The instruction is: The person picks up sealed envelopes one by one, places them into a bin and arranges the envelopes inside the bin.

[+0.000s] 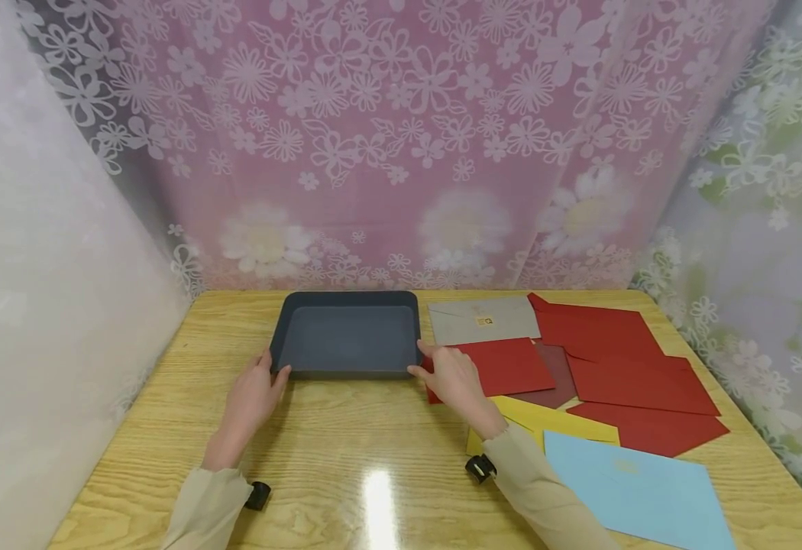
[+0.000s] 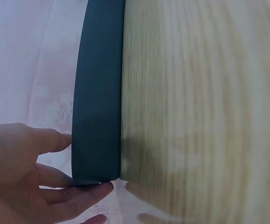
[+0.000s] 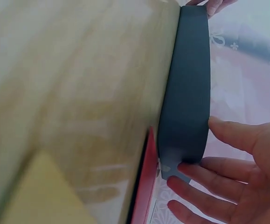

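Observation:
A dark blue-grey rectangular tray (image 1: 349,340) lies on the wooden table in the head view, with nothing in it. At its front left corner the left hand (image 1: 251,397) holds the rim, thumb on the near side and fingers along the left side. The right hand (image 1: 457,382) grips the front right corner the same way, above the edge of a red envelope (image 1: 511,368). In the left wrist view, thumb and fingers of the left hand (image 2: 32,172) touch the tray wall (image 2: 97,102). The right wrist view has the right hand (image 3: 246,172) at the tray's end (image 3: 186,84).
Right of the tray lie a grey envelope (image 1: 466,322), several red ones (image 1: 600,332), a dark maroon one (image 1: 557,374), a yellow one (image 1: 559,422) and a light blue one (image 1: 638,489), partly overlapping. Flowered pink curtain (image 1: 373,153) hangs behind the table (image 1: 332,458).

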Action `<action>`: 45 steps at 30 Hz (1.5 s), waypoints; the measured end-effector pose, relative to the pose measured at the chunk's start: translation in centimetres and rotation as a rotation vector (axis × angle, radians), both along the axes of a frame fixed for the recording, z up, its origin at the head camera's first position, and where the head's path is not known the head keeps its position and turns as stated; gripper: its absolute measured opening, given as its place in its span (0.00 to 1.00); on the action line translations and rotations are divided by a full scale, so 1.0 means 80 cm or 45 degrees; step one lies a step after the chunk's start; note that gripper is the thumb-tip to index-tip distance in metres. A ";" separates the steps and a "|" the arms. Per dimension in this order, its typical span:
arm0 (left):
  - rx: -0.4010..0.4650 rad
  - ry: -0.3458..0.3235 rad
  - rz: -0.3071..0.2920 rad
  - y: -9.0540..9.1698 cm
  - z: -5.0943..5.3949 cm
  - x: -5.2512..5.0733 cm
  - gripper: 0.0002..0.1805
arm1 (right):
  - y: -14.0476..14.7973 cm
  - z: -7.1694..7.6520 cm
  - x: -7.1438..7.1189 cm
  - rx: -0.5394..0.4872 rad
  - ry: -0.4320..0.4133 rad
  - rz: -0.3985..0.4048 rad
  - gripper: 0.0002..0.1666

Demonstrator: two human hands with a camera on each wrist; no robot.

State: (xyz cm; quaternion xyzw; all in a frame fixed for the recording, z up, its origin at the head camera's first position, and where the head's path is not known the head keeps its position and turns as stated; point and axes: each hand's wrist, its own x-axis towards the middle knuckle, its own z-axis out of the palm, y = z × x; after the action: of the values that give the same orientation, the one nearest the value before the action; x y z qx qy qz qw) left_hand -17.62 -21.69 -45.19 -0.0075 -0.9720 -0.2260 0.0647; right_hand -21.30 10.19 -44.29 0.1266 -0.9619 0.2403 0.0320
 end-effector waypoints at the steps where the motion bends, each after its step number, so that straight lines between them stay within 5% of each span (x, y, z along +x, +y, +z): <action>1: -0.001 0.003 0.000 0.000 0.000 0.001 0.34 | 0.000 0.000 0.001 -0.006 0.002 -0.002 0.35; 15: -0.002 -0.021 -0.020 -0.002 0.005 0.020 0.34 | 0.005 -0.005 0.020 -0.026 0.040 -0.025 0.34; 45: -0.017 0.010 -0.007 0.008 0.001 0.068 0.34 | 0.029 0.002 0.065 0.015 0.207 0.129 0.26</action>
State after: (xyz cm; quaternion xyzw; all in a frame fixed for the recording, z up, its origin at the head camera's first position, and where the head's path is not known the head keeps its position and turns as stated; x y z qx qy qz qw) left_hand -12.21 -21.04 -45.08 -0.0115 -0.9732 -0.2196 0.0679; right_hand -16.14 12.55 -44.15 0.1943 -0.9498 0.2250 0.0970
